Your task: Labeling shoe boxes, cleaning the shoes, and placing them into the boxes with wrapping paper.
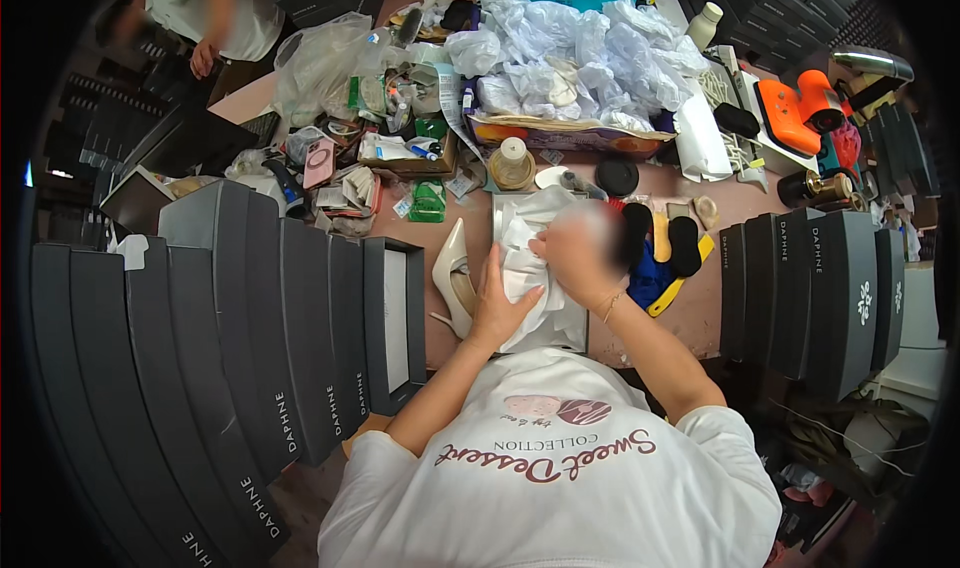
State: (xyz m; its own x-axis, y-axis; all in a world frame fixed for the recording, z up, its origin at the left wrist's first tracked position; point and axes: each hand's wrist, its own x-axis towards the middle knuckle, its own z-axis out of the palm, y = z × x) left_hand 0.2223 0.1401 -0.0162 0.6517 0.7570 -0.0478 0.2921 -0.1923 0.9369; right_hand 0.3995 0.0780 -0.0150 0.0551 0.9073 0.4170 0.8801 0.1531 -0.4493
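Observation:
White tissue paper (520, 268) lies crumpled in an open shoebox (540, 346) in front of me. My left hand (497, 303) is around the near left part of the paper, thumb apart from the fingers. Reaching in from the right, my right hand (575, 265) has its fingers curled at the paper's upper part; a blur covers some of this hand. Whether a shoe is inside the paper cannot be seen. A cream pointed heeled shoe (455, 278) stands just left of the box, touched by neither hand.
Dark shoeboxes (240, 328) stand in rows at left, with more boxes (790, 288) at right. Behind the work spot is a carton (570, 136) heaped with white tissue. Black-padded brushes (684, 246), a jar (512, 166) and an orange tool (785, 113) lie around. Another person (225, 18) is at upper left.

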